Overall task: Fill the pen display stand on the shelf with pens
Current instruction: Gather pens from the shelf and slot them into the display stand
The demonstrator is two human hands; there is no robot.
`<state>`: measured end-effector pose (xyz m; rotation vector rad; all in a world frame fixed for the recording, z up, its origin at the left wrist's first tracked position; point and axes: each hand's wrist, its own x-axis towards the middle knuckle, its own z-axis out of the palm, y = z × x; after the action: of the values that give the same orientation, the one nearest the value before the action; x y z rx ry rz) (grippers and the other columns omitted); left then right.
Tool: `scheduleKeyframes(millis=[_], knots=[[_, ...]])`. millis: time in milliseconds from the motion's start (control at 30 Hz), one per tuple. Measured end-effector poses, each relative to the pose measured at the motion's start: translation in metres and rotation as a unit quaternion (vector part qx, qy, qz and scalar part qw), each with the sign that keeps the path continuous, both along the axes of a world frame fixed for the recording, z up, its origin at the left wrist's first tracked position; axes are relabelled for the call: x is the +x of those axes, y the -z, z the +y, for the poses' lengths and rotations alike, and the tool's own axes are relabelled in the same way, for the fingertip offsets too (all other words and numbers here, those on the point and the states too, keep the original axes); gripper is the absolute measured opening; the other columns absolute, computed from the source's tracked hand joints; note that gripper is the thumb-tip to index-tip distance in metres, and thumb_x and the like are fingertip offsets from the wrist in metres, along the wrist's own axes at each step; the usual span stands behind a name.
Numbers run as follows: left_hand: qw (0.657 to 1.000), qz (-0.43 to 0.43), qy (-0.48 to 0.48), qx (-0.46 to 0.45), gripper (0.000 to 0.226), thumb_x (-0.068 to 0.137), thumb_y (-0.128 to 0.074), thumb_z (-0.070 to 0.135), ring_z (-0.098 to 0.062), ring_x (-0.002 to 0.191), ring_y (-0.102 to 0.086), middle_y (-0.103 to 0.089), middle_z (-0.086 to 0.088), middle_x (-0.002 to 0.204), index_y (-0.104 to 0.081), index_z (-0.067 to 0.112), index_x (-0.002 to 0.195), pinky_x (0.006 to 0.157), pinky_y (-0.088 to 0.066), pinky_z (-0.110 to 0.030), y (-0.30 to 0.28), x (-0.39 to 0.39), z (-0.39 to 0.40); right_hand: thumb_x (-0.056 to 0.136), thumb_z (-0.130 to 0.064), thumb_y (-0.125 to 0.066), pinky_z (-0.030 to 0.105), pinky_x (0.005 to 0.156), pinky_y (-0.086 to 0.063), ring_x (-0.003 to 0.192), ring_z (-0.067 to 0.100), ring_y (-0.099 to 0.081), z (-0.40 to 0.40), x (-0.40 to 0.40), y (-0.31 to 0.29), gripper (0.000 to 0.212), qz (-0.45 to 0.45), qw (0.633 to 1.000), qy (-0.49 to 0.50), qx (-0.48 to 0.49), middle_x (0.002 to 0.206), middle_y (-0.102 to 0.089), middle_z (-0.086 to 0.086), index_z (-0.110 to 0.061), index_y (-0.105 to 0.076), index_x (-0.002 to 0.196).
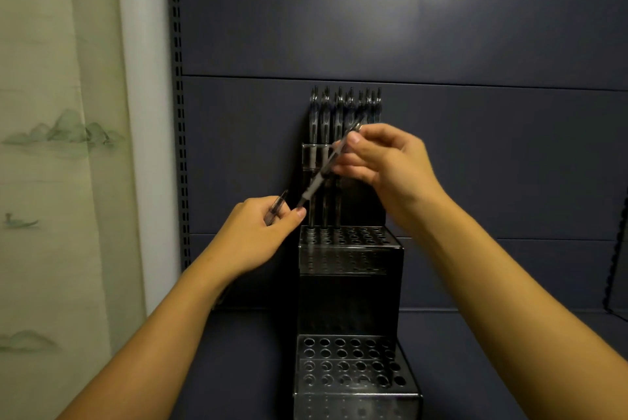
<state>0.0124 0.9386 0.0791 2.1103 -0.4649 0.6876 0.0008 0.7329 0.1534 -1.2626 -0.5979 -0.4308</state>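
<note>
A black tiered pen display stand with rows of round holes stands on the dark shelf. Several pens stand upright in its top back tier. My right hand pinches a clear pen that slants down to the left, its tip above the left end of the middle tier's holes. My left hand, to the left of the stand, grips another pen whose end sticks up past my fingers.
The lowest tier of holes is nearest me. A dark back panel closes the shelf behind. A slotted upright runs down the left, with a pale curtain beyond it.
</note>
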Motion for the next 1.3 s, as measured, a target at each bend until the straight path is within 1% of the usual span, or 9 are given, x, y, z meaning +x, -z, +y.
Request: scheduleKeyframes(millis=[100,200,333,433,667,867,1000,1133,1300], knots=[[1.000,0.001,-0.008,-0.001,0.043,0.095,-0.062,0.045,-0.003,0.050,-0.037,-0.040,0.011,0.050,-0.058,0.009,0.073,0.055,-0.035,-0.025,0.001,0.002,0.002,0.095,-0.002,-0.065,0.034,0.069,-0.063,0.074,0.026,-0.071,-0.015,0.007,-0.010,0.005,-0.015,0.994,0.103,-0.040,0.091,-0.069,0.018,0.000,-0.065,0.100],[1.000,-0.002,-0.011,0.000,0.044,0.095,-0.062,0.046,-0.003,0.050,-0.037,-0.041,0.011,0.051,-0.059,0.007,0.074,0.056,-0.035,-0.026,0.002,0.004,0.003,0.094,-0.008,-0.070,0.034,0.069,-0.063,0.070,0.020,-0.073,-0.028,0.015,-0.011,0.003,-0.024,0.975,0.193,-0.110,0.086,-0.071,0.010,-0.010,-0.068,0.093],[1.000,0.000,-0.009,0.006,0.043,0.094,-0.063,0.044,-0.004,0.049,-0.037,-0.041,0.012,0.050,-0.059,0.007,0.075,0.056,-0.036,-0.024,0.003,0.006,0.002,0.093,-0.011,-0.072,0.035,0.071,-0.064,0.073,0.021,-0.075,-0.029,0.022,-0.003,0.007,-0.011,0.952,0.251,-0.173,0.084,-0.072,0.008,-0.016,-0.068,0.090],[1.000,0.001,-0.006,0.008,0.041,0.094,-0.064,0.044,-0.003,0.049,-0.038,-0.042,0.011,0.050,-0.060,0.008,0.074,0.055,-0.036,-0.025,0.004,0.008,0.001,0.093,-0.011,-0.073,0.038,0.073,-0.064,0.075,0.020,-0.075,-0.026,0.026,0.004,0.005,0.000,0.947,0.257,-0.191,0.087,-0.073,0.008,-0.013,-0.069,0.095],[1.000,-0.001,-0.008,0.014,0.041,0.094,-0.064,0.045,-0.004,0.049,-0.038,-0.043,0.009,0.052,-0.060,0.011,0.072,0.056,-0.038,-0.027,0.004,0.008,0.003,0.094,-0.012,-0.071,0.036,0.073,-0.064,0.079,0.018,-0.075,-0.022,0.031,0.015,0.013,0.011,0.932,0.272,-0.240,0.089,-0.073,0.007,-0.006,-0.071,0.105],[1.000,0.006,-0.011,0.011,0.041,0.094,-0.064,0.044,-0.003,0.048,-0.038,-0.042,0.009,0.051,-0.059,0.011,0.071,0.054,-0.036,-0.023,0.008,0.008,0.004,0.096,-0.013,-0.069,0.032,0.073,-0.064,0.080,0.017,-0.074,-0.020,0.034,0.019,0.016,0.014,0.921,0.298,-0.250,0.092,-0.074,0.009,-0.005,-0.072,0.109],[1.000,0.011,-0.008,0.012,0.040,0.095,-0.064,0.043,-0.004,0.049,-0.037,-0.041,0.009,0.051,-0.056,0.014,0.068,0.055,-0.036,-0.023,0.012,0.009,0.002,0.094,-0.015,-0.071,0.039,0.078,-0.064,0.075,0.019,-0.075,-0.019,0.037,0.022,0.012,0.016,0.906,0.316,-0.282,0.084,-0.074,0.010,-0.006,-0.074,0.102],[1.000,0.014,-0.010,0.009,0.040,0.094,-0.064,0.043,-0.003,0.049,-0.038,-0.042,0.011,0.050,-0.056,0.014,0.068,0.055,-0.037,-0.023,0.013,0.010,0.000,0.091,-0.018,-0.075,0.041,0.079,-0.063,0.071,0.020,-0.075,-0.016,0.039,0.031,0.012,0.033,0.887,0.317,-0.333,0.077,-0.075,0.012,-0.007,-0.073,0.092],[1.000,0.015,-0.006,0.007,0.039,0.094,-0.064,0.043,-0.003,0.050,-0.038,-0.042,0.011,0.051,-0.057,0.015,0.069,0.055,-0.036,-0.024,0.012,0.009,-0.001,0.091,-0.022,-0.075,0.043,0.083,-0.062,0.083,0.023,-0.073,-0.014,0.039,0.037,0.014,0.044,0.879,0.315,-0.355,0.086,-0.074,0.011,-0.009,-0.072,0.094]])
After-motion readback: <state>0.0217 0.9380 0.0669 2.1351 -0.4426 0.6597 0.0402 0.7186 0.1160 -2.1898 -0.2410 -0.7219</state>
